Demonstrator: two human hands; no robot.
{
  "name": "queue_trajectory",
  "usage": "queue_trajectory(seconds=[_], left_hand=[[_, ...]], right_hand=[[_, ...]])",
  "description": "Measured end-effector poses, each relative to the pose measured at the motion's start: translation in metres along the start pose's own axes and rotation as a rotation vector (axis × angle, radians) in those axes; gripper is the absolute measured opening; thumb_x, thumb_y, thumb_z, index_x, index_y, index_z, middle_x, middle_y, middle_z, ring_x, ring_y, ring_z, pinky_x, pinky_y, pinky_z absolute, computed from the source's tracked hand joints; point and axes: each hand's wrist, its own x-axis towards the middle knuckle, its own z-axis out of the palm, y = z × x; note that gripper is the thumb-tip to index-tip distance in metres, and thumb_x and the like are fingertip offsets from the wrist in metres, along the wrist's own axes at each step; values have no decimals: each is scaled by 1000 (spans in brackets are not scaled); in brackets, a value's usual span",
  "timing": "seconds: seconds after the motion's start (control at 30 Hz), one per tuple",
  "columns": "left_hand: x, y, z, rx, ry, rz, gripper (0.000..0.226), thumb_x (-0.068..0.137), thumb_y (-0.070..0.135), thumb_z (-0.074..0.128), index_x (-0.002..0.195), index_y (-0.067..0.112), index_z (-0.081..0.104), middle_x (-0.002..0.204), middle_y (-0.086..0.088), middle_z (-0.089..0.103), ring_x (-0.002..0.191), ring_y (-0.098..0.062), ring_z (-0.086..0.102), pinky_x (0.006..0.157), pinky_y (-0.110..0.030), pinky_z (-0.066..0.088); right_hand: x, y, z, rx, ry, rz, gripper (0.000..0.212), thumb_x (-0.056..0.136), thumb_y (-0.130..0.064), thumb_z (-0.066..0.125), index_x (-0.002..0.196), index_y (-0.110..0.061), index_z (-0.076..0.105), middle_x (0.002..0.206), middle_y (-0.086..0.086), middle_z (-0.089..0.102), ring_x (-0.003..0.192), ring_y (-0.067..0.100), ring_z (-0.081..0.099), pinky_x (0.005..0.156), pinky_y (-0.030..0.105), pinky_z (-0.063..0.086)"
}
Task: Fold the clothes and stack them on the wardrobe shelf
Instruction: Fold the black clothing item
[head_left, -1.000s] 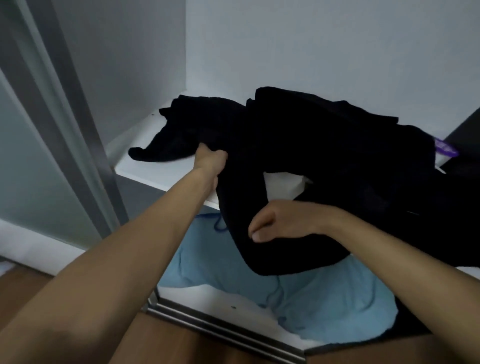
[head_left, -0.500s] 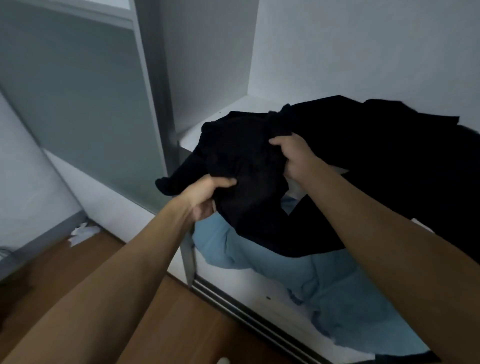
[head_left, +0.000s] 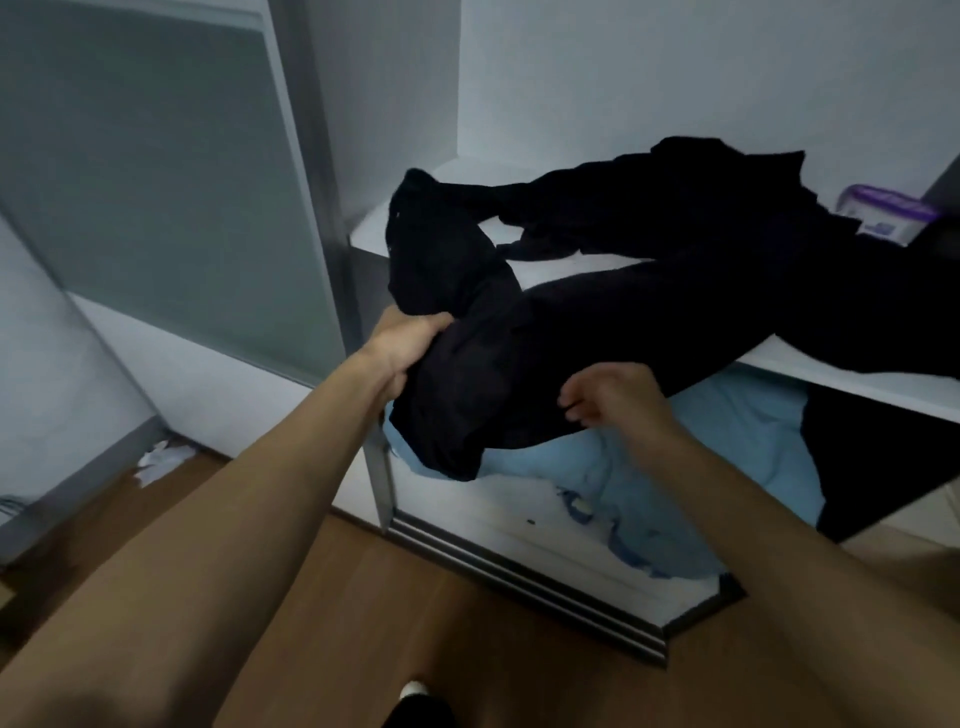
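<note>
Your left hand (head_left: 410, 348) grips a bunched fold of the limp black fabric garment (head_left: 623, 322), fingers wrapped tight round it at the front lip of the white wardrobe shelf (head_left: 841, 376). Your right hand (head_left: 613, 400) lies loosely curled against the cloth, just toward 4 o'clock of the left, and I cannot tell whether it pinches anything. The garment lies half on the shelf and half off it. Its long axis runs from your left hand out toward 2 o'clock, with a twisted end rising toward 12 o'clock and a lower flap hanging over the crumpled light blue fabric (head_left: 727, 457) underneath. With so much of it past the edge, the main risk is that it slides down onto the blue fabric if your left hand loosens. It also looks tangled with the other dark cloth (head_left: 675, 197) at the back. A hard pull toward 7 o'clock could drag that whole heap along, and perhaps sweep the purple-and-white packet (head_left: 883, 213) at 2 o'clock off its spot.
</note>
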Motion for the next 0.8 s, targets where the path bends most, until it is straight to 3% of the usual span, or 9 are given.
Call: queue_trajectory(seconds=[0.1,0.23,0.3,0.37,0.5,0.63,0.67,0.73,0.8], left_hand=[[-26,-2,-12,261,-179,55,29,72,14,80,94,29,68,99,2,74,91,-16,69,74,-26,53],[-60,-9,-14,649,-452,94,27,78,17,79,88,35,61,92,7,68,85,-11,63,66,-20,45],[-73,-18,-22,811,-538,133,21,80,18,77,86,30,60,88,6,65,83,-12,61,62,-17,42],[-83,-32,-40,881,-597,129,15,83,19,74,88,26,62,89,4,65,87,-17,61,65,-19,42],[-103,-74,-92,942,-700,83,10,92,20,66,83,15,63,80,1,62,75,-13,57,58,-14,40],[-123,-113,-125,900,-781,105,22,96,29,64,77,25,53,74,8,56,69,-6,53,49,-6,35],[-129,-117,-131,874,-784,87,13,93,36,66,90,29,56,84,13,58,78,-4,57,55,-4,37],[-136,-119,-141,771,-815,3,53,80,52,77,121,41,45,102,24,56,93,4,56,74,-3,39],[-136,-122,-150,522,-864,-151,81,64,58,86,132,44,43,118,21,61,107,-2,61,96,-14,41]], right_hand=[[-10,-6,-20,-6,299,-141,24,87,-12,56,69,-19,71,67,-4,70,63,8,63,60,21,51],[-30,-19,7,-62,111,-50,32,90,-59,52,84,-32,69,77,-10,74,71,4,69,61,14,48],[-46,-16,32,-50,60,94,41,95,-63,43,93,-29,64,82,-7,69,71,8,64,62,13,46],[-67,-3,54,143,93,134,58,93,-72,37,121,-26,60,101,-8,66,87,9,63,76,20,47],[-105,14,93,578,64,190,92,63,-96,42,117,-26,68,110,2,76,101,23,72,88,39,56],[-135,7,137,417,109,311,85,68,-63,80,134,-14,57,119,6,69,104,22,69,93,38,56],[-139,8,144,432,159,308,70,78,-46,80,133,-9,57,114,9,71,99,23,70,85,35,60],[-150,5,149,475,229,259,42,87,-22,75,125,-6,63,103,13,74,91,28,73,70,33,61],[-159,0,147,516,212,173,33,87,-16,73,117,-4,68,101,16,76,94,31,74,74,38,62]])
